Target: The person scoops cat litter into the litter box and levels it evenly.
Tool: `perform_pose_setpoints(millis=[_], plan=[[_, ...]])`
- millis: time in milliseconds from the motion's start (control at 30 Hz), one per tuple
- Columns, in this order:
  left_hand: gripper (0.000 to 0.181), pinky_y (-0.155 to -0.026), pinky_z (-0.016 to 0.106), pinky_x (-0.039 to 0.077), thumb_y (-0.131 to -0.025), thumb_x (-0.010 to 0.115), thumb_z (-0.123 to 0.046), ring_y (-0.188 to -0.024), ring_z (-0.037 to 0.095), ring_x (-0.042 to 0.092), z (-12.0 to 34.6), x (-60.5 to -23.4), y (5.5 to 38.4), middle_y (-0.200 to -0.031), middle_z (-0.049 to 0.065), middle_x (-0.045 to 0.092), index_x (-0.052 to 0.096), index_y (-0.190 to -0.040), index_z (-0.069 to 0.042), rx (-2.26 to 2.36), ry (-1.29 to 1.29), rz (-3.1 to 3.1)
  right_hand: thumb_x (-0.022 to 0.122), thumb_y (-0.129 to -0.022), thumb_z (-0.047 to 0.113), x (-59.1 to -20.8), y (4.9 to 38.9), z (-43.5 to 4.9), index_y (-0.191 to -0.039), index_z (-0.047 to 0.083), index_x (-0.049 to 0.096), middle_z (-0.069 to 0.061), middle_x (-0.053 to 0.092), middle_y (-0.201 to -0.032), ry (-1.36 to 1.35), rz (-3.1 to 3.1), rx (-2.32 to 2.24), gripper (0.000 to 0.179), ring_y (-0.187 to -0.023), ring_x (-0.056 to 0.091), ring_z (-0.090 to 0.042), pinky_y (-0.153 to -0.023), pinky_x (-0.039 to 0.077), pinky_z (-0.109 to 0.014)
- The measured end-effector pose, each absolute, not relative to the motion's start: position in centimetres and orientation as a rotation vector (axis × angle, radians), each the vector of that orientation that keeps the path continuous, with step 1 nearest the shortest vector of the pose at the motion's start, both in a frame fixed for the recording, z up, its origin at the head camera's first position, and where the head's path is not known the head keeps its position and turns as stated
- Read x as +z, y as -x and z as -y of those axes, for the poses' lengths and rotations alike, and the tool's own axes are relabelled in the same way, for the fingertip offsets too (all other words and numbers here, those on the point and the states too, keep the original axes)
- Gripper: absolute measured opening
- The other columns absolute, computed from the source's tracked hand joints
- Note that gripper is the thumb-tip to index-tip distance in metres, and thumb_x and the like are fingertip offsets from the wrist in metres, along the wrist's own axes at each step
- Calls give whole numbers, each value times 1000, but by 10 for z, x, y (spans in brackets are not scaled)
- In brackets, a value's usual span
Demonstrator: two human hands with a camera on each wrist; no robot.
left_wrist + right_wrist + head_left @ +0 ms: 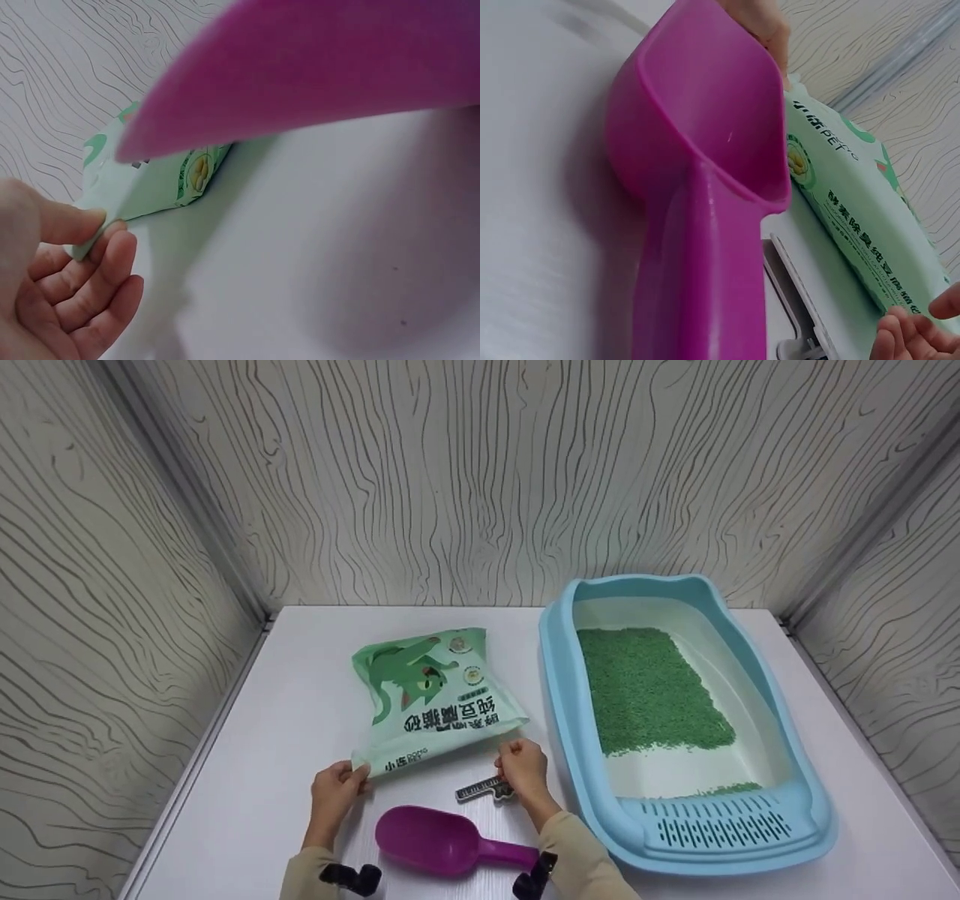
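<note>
A green cat litter bag (431, 682) with a printed cat lies on the white table, its end towards me. My left hand (336, 799) pinches the bag's near left corner between thumb and fingers, seen also in the left wrist view (79, 285). My right hand (523, 769) is beside the bag's near right edge, fingers loosely curled, thumb apart from them in the right wrist view (922, 330). Partly under this hand lies a slim dark-and-white patterned strip (478, 790). A magenta scoop (431, 840) rests between my forearms.
To the right stands a light blue litter tray (562, 720) with a slotted front step. Green litter pellets (652, 690) cover part of its white floor. Patterned wall panels (420, 480) rise behind the table and at both sides.
</note>
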State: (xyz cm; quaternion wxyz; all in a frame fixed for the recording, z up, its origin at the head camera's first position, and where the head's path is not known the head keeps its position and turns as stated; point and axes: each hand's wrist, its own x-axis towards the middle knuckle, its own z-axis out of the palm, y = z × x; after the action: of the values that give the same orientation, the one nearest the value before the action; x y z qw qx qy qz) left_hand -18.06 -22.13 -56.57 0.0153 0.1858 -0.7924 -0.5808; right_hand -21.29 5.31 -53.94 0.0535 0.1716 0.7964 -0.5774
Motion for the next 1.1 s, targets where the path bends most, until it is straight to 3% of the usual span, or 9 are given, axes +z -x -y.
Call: perform_pose_setpoints(millis=[167,300,467,633,1100], plan=[[30,-61,19,56,-90,63,-11,-62,9,67,221,-564,182,-84,20,74,62,-104,16,-1798,-624,2493,57,-84,5,-536,208,-56,-74,1,60,-10,67,-65,-405,-2646,-1628,11,-53,56,-9,-48,44,-20],[30,-59,18,54,-91,64,-13,-62,8,68,222,-563,182,-82,19,74,63,-104,15,-1782,-625,2521,59,-81,5,-534,206,-57,-73,1,61,-10,66,-65,-342,-2792,-1486,9,-57,55,-11,-52,44,-23],[27,-60,17,53,-91,63,-11,-61,7,67,221,-566,182,-77,14,74,65,-103,12,-1761,-651,2523,67,-80,9,-531,197,-58,-66,5,57,-6,60,-62,-272,-2961,-1198,17,-57,52,-16,-53,43,-29],[30,-60,17,54,-91,63,-12,-61,6,66,222,-565,182,-83,20,74,63,-106,15,-1780,-644,2521,73,-77,14,-529,189,-57,-61,5,56,-11,64,-62,-265,-3026,-910,25,-56,56,-21,-50,45,-35],[34,-60,16,51,-91,64,-14,-63,5,64,223,-564,183,-79,13,74,62,-109,15,-1778,-664,2542,75,-79,23,-538,184,-62,-71,0,64,-16,69,-76,-314,-2984,-738,27,-68,65,-30,-58,52,-41]])
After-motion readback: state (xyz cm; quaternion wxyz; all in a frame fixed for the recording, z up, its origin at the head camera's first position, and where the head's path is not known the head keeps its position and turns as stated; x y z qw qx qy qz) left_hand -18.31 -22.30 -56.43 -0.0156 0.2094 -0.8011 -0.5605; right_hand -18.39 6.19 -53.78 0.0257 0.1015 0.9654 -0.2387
